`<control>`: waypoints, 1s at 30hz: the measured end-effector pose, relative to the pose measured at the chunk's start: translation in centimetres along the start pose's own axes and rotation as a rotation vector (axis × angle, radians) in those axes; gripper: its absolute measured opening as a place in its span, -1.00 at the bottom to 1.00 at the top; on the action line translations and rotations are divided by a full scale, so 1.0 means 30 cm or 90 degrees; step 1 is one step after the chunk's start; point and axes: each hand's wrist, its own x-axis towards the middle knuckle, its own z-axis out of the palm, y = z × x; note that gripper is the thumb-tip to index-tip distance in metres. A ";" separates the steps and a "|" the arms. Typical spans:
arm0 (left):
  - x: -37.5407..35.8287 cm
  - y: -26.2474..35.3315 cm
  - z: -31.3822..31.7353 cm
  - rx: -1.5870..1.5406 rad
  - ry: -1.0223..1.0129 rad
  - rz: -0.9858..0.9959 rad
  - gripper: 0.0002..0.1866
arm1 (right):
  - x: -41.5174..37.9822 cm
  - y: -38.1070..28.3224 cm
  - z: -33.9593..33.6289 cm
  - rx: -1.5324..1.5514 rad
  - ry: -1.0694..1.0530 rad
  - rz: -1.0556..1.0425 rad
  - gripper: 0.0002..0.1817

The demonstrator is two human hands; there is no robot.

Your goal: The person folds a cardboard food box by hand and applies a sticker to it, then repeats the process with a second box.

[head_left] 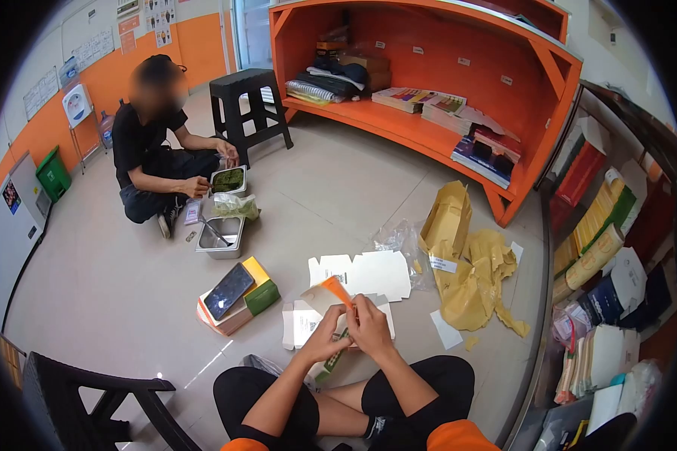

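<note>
In front of my crossed legs, my left hand (323,340) and my right hand (371,328) are closed close together on a thin orange-and-white cardboard box blank (331,292). Its upper part sticks up beyond my fingers, while its lower part is mostly hidden by my hands. Beneath them lies another flat box blank (299,319), white side up, with an unfolded white box blank (376,272) just past it. Below my left hand is a green-edged carton piece (329,366). Left of these, a smartphone (229,290) rests on a stack of colored cartons (262,295).
Torn brown wrapping paper (478,278) and clear plastic (399,244) lie to the right. Another person (154,143) sits at the far left near metal food pans (220,237). A black stool (101,398) stands front left; an orange shelf (399,113) stands behind.
</note>
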 end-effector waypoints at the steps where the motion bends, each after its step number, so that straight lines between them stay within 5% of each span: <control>1: -0.002 -0.007 -0.005 0.046 0.003 -0.010 -0.36 | -0.002 0.000 0.013 -0.009 -0.012 0.008 -0.87; 7: -0.003 0.029 0.000 0.149 0.041 -0.117 -0.69 | 0.020 0.022 -0.014 -0.013 -0.120 0.058 -0.87; 8: -0.007 -0.005 0.022 0.178 0.086 -0.059 -0.80 | 0.027 0.022 -0.023 -0.014 -0.117 0.055 -0.87; 13: -0.005 -0.009 0.014 0.259 0.064 -0.060 -0.79 | 0.053 0.074 -0.049 0.047 -0.061 0.009 -0.84; 17: -0.005 0.000 0.028 0.259 0.078 -0.091 -0.76 | 0.052 0.077 -0.041 0.259 -0.117 0.219 -0.82; 23: -0.005 -0.008 0.029 0.345 0.121 -0.071 -0.76 | 0.045 0.059 -0.025 0.294 -0.156 0.258 -0.84; 25: -0.004 0.002 0.022 0.367 0.144 -0.024 -0.80 | 0.050 0.086 -0.033 0.151 -0.129 0.167 -0.85; 27: 0.005 0.022 0.009 0.253 0.162 -0.099 -0.83 | 0.056 0.100 -0.041 0.072 -0.085 0.096 -0.86; 30: 0.008 0.038 -0.011 0.100 0.202 -0.205 -0.84 | 0.058 0.071 -0.055 0.179 -0.106 0.207 -0.87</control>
